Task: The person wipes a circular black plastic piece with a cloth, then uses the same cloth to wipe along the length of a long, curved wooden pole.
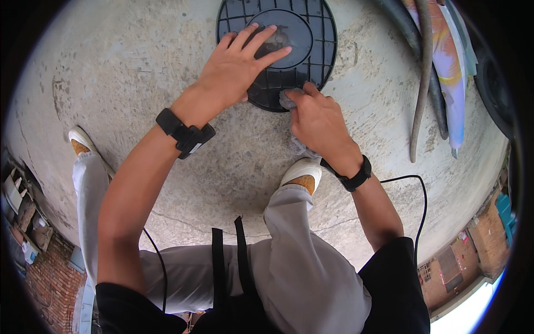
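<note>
A round black plastic piece (322, 46) with a ribbed grid and a smooth raised centre lies on the concrete floor before me. Spread fingers of my left hand (242, 60) rest over its centre and left side. At its near edge, my right hand (321, 117) pinches a grey cloth (287, 100) against the ribs. Part of the cloth hangs below my right palm, close to my shoe. Both wrists wear black straps, the left one with a small box on it.
On the right lie a brown hose or pole (422, 83), a dark thick tube (440, 104) and a colourful printed plastic sheet or bag (452, 87). A black round object (494, 92) stands beyond them. My white shoe (304, 171) is near my right hand. A thin black cable (425, 200) loops beside my right arm.
</note>
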`<action>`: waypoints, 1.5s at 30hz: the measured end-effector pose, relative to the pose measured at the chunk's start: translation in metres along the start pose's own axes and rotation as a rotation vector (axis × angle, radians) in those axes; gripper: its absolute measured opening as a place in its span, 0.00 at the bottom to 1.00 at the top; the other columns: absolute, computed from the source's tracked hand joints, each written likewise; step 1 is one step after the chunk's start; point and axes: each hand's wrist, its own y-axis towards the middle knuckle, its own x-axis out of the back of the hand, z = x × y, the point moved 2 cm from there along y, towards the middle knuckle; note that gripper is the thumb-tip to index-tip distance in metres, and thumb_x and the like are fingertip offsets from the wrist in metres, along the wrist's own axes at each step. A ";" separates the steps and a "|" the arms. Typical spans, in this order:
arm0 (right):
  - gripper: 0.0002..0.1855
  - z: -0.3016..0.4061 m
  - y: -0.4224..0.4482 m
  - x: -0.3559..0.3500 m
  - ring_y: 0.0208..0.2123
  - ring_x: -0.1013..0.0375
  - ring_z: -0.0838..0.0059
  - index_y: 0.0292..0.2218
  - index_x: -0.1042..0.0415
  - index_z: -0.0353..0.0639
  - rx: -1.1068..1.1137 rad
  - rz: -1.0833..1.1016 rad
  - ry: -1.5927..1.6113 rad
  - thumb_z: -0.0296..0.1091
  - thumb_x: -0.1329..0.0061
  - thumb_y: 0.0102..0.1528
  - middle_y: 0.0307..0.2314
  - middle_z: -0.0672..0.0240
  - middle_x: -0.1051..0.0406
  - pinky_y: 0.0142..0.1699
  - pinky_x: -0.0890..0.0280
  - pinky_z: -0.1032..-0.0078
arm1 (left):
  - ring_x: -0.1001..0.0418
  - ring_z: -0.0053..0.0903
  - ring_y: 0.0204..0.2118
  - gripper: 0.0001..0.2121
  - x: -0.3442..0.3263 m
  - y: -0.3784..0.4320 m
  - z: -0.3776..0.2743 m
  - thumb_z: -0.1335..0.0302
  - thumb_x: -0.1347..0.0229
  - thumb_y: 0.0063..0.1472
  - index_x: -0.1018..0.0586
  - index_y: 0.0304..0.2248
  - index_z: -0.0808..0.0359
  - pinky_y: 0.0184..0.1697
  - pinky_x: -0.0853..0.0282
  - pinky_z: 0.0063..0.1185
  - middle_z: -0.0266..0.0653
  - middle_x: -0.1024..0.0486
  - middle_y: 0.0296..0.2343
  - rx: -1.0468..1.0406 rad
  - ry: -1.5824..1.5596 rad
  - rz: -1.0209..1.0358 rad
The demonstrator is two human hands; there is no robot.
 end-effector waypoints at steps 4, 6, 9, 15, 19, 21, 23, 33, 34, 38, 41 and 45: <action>0.20 -0.004 -0.007 -0.006 0.41 0.14 0.41 0.50 0.12 0.37 0.014 0.099 0.018 0.25 0.45 0.58 0.44 0.38 0.18 0.52 0.20 0.50 | 0.44 0.42 0.80 0.66 -0.003 0.000 0.002 0.75 0.16 0.38 0.35 0.77 0.33 0.77 0.37 0.41 0.34 0.47 0.80 0.022 0.005 0.031; 0.20 -0.010 -0.007 -0.001 0.43 0.15 0.40 0.50 0.12 0.37 0.061 0.085 0.043 0.25 0.46 0.58 0.44 0.39 0.18 0.54 0.21 0.51 | 0.44 0.42 0.80 0.66 -0.005 0.002 0.004 0.75 0.16 0.38 0.35 0.77 0.33 0.77 0.36 0.41 0.33 0.47 0.79 0.023 -0.002 0.037; 0.21 -0.017 -0.005 0.017 0.45 0.16 0.38 0.51 0.12 0.36 0.025 0.204 0.142 0.25 0.46 0.58 0.42 0.43 0.18 0.56 0.22 0.51 | 0.44 0.41 0.80 0.66 -0.009 0.004 0.007 0.74 0.15 0.38 0.35 0.77 0.33 0.77 0.36 0.41 0.33 0.46 0.79 0.025 -0.005 0.080; 0.23 -0.024 -0.025 0.027 0.44 0.18 0.37 0.52 0.13 0.37 -0.112 0.249 0.256 0.23 0.48 0.58 0.42 0.45 0.18 0.55 0.24 0.50 | 0.44 0.42 0.79 0.66 -0.010 0.002 0.012 0.74 0.15 0.38 0.35 0.77 0.32 0.76 0.36 0.40 0.34 0.46 0.79 0.018 0.006 0.055; 0.23 -0.035 -0.013 0.014 0.42 0.17 0.37 0.53 0.14 0.36 -0.139 0.067 0.198 0.23 0.48 0.57 0.43 0.44 0.19 0.52 0.21 0.50 | 0.44 0.42 0.79 0.66 -0.008 0.008 0.009 0.74 0.15 0.38 0.35 0.77 0.33 0.77 0.36 0.41 0.34 0.46 0.79 0.016 -0.017 0.047; 0.23 -0.031 -0.008 0.008 0.41 0.16 0.37 0.53 0.14 0.35 -0.119 0.047 0.161 0.23 0.47 0.57 0.42 0.44 0.18 0.51 0.21 0.50 | 0.44 0.43 0.79 0.66 -0.006 0.009 0.007 0.74 0.15 0.38 0.34 0.77 0.34 0.77 0.36 0.41 0.35 0.46 0.79 0.014 -0.016 0.042; 0.23 -0.024 -0.007 0.007 0.42 0.16 0.38 0.52 0.14 0.33 -0.109 0.043 0.068 0.23 0.47 0.57 0.43 0.44 0.18 0.52 0.20 0.51 | 0.44 0.43 0.79 0.66 -0.004 0.009 0.005 0.75 0.16 0.37 0.35 0.77 0.34 0.76 0.36 0.41 0.35 0.46 0.79 0.003 0.008 0.015; 0.28 -0.064 -0.022 0.056 0.59 0.21 0.54 0.63 0.20 0.37 -0.192 0.233 0.733 0.21 0.47 0.62 0.56 0.55 0.19 0.69 0.32 0.61 | 0.44 0.43 0.79 0.68 0.007 0.016 0.001 0.75 0.15 0.35 0.35 0.77 0.33 0.77 0.36 0.41 0.35 0.46 0.79 -0.014 0.020 0.076; 0.29 -0.064 -0.029 0.061 0.63 0.24 0.60 0.64 0.21 0.38 -0.183 0.213 0.865 0.19 0.47 0.62 0.58 0.59 0.21 0.71 0.35 0.64 | 0.44 0.43 0.79 0.68 0.009 0.014 0.002 0.75 0.15 0.35 0.35 0.77 0.33 0.77 0.36 0.42 0.35 0.46 0.79 -0.004 0.012 0.085; 0.36 -0.077 -0.059 0.060 0.72 0.34 0.68 0.70 0.28 0.40 -0.051 0.112 1.281 0.17 0.46 0.61 0.67 0.66 0.28 0.77 0.45 0.66 | 0.44 0.44 0.79 0.68 0.019 0.017 -0.005 0.75 0.15 0.35 0.36 0.77 0.32 0.78 0.37 0.43 0.35 0.47 0.79 0.006 -0.005 0.101; 0.39 -0.084 -0.069 0.062 0.73 0.35 0.68 0.72 0.31 0.41 -0.032 0.045 1.391 0.17 0.46 0.61 0.69 0.65 0.30 0.78 0.44 0.67 | 0.43 0.45 0.79 0.58 0.027 0.023 -0.017 0.75 0.17 0.43 0.30 0.75 0.38 0.78 0.38 0.43 0.38 0.43 0.78 0.017 -0.027 0.104; 0.38 -0.067 -0.075 0.084 0.72 0.33 0.66 0.73 0.34 0.41 -0.073 -0.075 1.494 0.18 0.48 0.64 0.69 0.61 0.31 0.76 0.41 0.66 | 0.33 0.49 0.73 0.33 0.057 0.024 -0.056 0.65 0.25 0.61 0.18 0.65 0.55 0.76 0.35 0.41 0.46 0.27 0.68 0.136 -0.391 -0.003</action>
